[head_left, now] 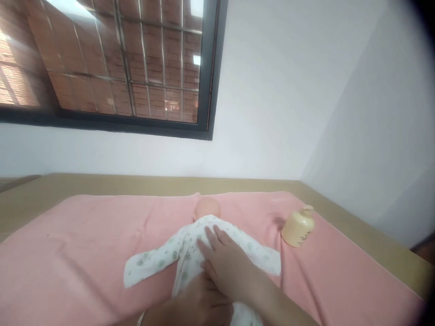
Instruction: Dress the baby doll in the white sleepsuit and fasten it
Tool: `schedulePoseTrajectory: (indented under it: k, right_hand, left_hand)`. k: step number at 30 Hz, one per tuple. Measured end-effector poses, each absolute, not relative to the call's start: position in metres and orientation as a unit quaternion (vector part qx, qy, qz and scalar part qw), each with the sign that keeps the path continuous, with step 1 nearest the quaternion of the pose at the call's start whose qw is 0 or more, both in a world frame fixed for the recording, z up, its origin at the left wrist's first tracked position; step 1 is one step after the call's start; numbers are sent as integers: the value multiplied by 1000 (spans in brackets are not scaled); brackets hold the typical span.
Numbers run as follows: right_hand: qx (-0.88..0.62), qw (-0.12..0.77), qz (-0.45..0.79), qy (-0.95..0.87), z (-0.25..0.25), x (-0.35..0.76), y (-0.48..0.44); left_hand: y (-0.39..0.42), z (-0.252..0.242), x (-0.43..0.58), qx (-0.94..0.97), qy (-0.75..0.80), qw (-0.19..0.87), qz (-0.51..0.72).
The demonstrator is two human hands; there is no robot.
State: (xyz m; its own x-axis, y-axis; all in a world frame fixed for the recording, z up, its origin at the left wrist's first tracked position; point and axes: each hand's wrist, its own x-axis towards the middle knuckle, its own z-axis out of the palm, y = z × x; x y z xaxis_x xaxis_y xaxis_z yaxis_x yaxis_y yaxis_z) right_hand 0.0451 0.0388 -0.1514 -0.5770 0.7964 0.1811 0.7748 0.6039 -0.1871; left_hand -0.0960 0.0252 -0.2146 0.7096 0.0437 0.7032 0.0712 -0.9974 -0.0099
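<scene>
Pink blanket [84, 244] around clothed doll [207, 209], cream bottle [297, 228] to the right, contents hidden, right hand [229, 260] spread across white clothing [188, 249], left hand [205, 301] lower, grip unclear

Bare hands [227, 262], bare forearms [272, 294], thin pale left wristband [141, 318]

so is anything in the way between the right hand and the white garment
Nothing visible: the right hand lies flat on the white garment. The left hand is just nearer the wearer, and the cream bottle sits off to the right on the pink cloth.
</scene>
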Motion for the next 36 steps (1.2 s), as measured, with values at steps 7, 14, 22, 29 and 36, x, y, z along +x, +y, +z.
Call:
schedulePoseTrajectory:
  k: [7, 14, 22, 29, 36]
  right_hand:
    - [-414, 173, 51, -892, -161, 45, 68]
    - [-429, 163, 55, -887, -159, 39, 51]
    - [-467, 176, 65, -864, -164, 53, 69]
    - [-342, 134, 72, -927, -153, 51, 57]
    - [-553, 145, 83, -816, -166, 48, 65]
  left_hand:
    - [19, -210, -100, -929, -49, -10, -368]
    - [24, -208, -99, -933, -24, 3, -359]
    - [17, -199, -100, -939, -41, -26, -340]
    - [22, -203, -97, -927, -16, -10, -375]
    - [18, -200, -99, -933, -34, -22, -357]
